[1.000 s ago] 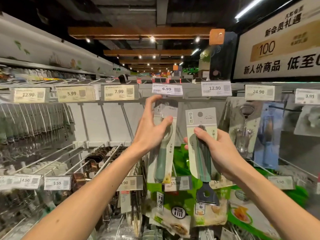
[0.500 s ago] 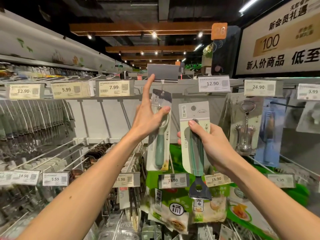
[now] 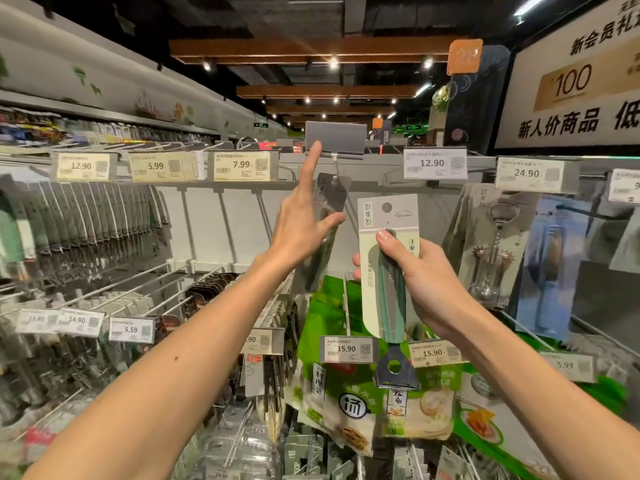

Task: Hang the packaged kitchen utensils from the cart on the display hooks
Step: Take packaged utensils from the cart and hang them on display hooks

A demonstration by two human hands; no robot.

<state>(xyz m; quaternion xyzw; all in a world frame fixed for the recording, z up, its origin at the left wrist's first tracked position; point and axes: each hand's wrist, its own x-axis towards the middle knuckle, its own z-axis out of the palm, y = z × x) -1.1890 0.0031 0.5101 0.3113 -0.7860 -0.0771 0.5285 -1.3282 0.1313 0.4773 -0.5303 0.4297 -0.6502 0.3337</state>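
Backboard (image 3: 242, 216): white, lined with hooks and price tags.
Held pack (image 3: 388, 216): upright card with a green-handled utensil, just right of the hung pack.
Right hand (image 3: 426, 282): curled round the held pack, thumb on the handle.
Left hand (image 3: 298, 226): fingers straight, forefinger at the tag holder, thumb against the hung pack.
Hung pack (image 3: 332, 195): blurred, on a top-row hook.
Tag holder (image 3: 336, 136): tipped upward.

Dim, dark ceiling lit by small spotlights (image 3: 333, 63); shelves evenly bright, wide-angle bending and blur toward the edges.
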